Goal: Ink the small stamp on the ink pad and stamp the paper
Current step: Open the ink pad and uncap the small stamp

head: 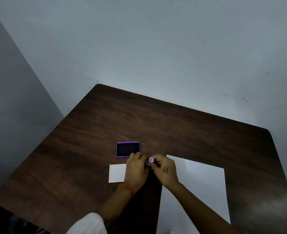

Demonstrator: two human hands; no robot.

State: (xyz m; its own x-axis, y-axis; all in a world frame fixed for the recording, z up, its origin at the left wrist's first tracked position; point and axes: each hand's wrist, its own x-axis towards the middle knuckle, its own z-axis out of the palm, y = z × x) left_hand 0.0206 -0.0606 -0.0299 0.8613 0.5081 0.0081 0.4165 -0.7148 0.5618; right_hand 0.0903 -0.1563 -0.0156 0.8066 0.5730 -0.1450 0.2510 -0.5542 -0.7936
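Note:
An open purple ink pad point(128, 149) with a dark inked face lies on the brown table point(173, 125). Just in front of it my left hand point(136, 169) and my right hand point(164, 169) meet over the table, both pinching a small stamp point(151, 160) whose round lilac end faces up. A large white sheet of paper point(198, 186) lies to the right, partly under my right forearm. The stamp's body is mostly hidden by my fingers.
A small white card point(117, 173) lies left of my left hand, partly covered by it. A pale wall rises behind the table's far edge. A dark object shows at the bottom left corner beside the table.

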